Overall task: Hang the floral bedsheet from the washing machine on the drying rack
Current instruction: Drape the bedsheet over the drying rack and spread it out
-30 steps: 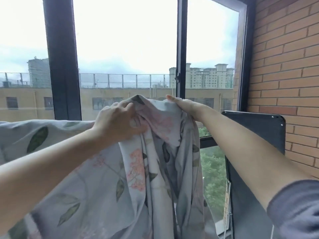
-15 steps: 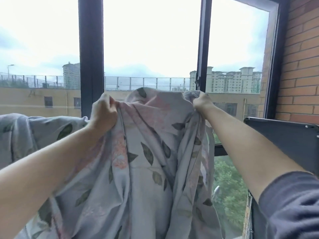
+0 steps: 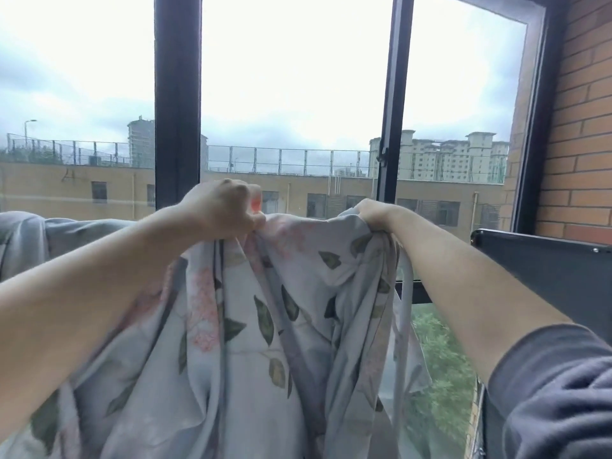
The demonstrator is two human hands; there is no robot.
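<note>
**Sheet on the rack, not yet spread**

On the far left the bedsheet already hangs over a rail, so the carrying looks done. The left hand clamps its top edge in a fist. The right hand, apart from it, grips the next fold. Between and below them the cloth sags in bunches. A pale rack tube shows beside the right forearm. Smoothing out remains.

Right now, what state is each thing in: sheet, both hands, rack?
Sheet: hanging in folds, bunched between the hands.
Left hand: fist gripping the sheet's top edge.
Right hand: gripping the sheet's top edge.
Rack: mostly hidden by the sheet, one white bar showing.
</note>
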